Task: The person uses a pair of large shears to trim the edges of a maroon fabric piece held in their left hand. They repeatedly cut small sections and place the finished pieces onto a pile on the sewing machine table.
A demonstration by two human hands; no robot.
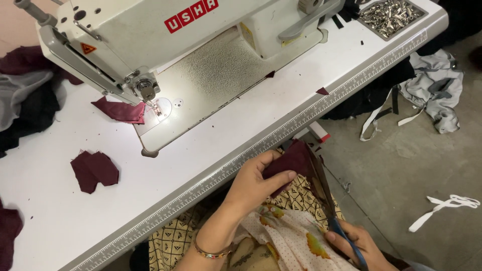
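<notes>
My left hand (253, 183) pinches a small maroon fabric piece (295, 159) just below the front edge of the white sewing table (211, 150). My right hand (354, 243) grips blue-handled scissors (326, 200), whose dark blades reach up along the right edge of that piece. Another maroon piece (120, 110) lies beside the sewing machine's needle (150, 103). A maroon stack (94, 170) rests on the table's left part.
A white sewing machine (150, 35) fills the table's back. A tray of metal parts (389, 15) sits at the far right corner. Grey and dark cloth (434, 85) and white straps (447, 206) lie on the concrete floor. More dark fabric (25, 95) is piled at left.
</notes>
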